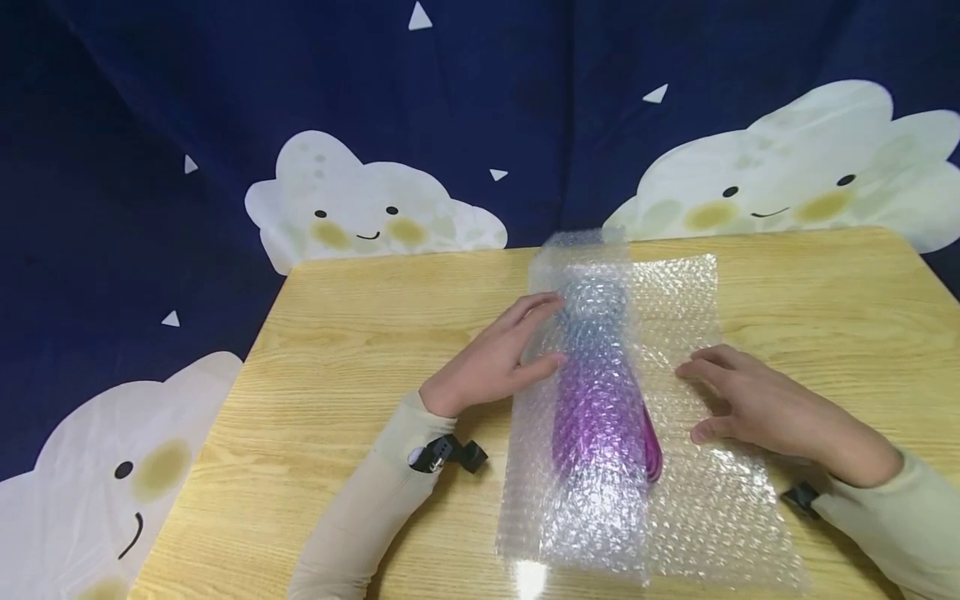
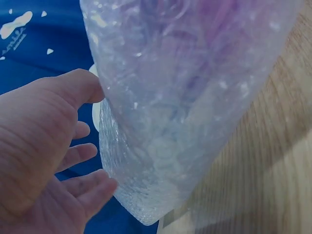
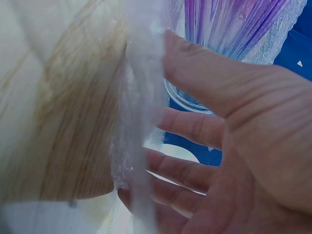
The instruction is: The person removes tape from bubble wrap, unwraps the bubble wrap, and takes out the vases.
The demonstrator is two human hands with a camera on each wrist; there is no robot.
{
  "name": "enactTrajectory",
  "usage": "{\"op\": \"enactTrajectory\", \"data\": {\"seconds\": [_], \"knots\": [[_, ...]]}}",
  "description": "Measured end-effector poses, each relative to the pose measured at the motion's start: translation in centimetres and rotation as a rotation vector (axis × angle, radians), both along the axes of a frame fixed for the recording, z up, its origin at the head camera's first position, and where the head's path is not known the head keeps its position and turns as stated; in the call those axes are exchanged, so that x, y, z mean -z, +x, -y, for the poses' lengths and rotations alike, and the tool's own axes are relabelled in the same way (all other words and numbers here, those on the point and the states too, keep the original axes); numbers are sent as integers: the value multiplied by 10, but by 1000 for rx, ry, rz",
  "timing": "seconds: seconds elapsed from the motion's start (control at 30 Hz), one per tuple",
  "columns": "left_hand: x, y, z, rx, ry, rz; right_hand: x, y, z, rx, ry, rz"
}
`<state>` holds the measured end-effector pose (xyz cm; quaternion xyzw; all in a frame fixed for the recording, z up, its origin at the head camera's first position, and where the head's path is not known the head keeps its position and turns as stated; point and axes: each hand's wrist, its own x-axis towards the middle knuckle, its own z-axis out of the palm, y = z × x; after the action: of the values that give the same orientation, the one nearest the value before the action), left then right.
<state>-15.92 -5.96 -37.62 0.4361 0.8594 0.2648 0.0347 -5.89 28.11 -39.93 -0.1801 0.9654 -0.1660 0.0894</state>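
A ribbed glass vase-like vessel (image 3: 219, 29), shading from purple to blue, lies under bubble wrap (image 1: 600, 517). Its purple rim (image 1: 652, 450) peeks out on the right of the folded layer. My left hand (image 1: 498, 354) rests at the left side of the wrapped vessel, fingers loosely extended; the left wrist view shows thumb and fingertips right at the wrap's surface. Over the flat right part of the sheet, my right hand (image 1: 765, 408) hovers low with relaxed, spread fingers. In the right wrist view, a blurred wrap edge hides some of its fingertips.
The wooden table (image 1: 360, 333) extends on both sides of the wrap. Behind it hangs a dark blue curtain (image 1: 525, 100) with smiling clouds. A small black camera (image 1: 450, 454) is strapped to the left sleeve, and another black camera (image 1: 801, 498) sits by the right wrist.
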Motion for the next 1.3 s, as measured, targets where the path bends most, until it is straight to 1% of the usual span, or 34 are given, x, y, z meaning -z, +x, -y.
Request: {"op": "enactTrajectory", "data": {"seconds": [0.13,0.27,0.4,0.6,0.8,1.17,1.3], "knots": [[-1,2,-1,15,-11,-25,0,0,0,0,5,-2],[-1,3,-2,25,-9,-22,1,0,-1,1,13,-4],[1,4,-3,27,-9,-1,2,0,-2,8,11,-2],[1,5,-5,4,-5,45,2,0,-2,2,6,-6],[0,7,-5,3,0,86,1,0,-1,2,8,-5],[1,9,-6,10,-24,109,3,0,-2,4,8,-5],[1,10,-7,14,-32,102,4,0,-3,1,6,-7]]}}
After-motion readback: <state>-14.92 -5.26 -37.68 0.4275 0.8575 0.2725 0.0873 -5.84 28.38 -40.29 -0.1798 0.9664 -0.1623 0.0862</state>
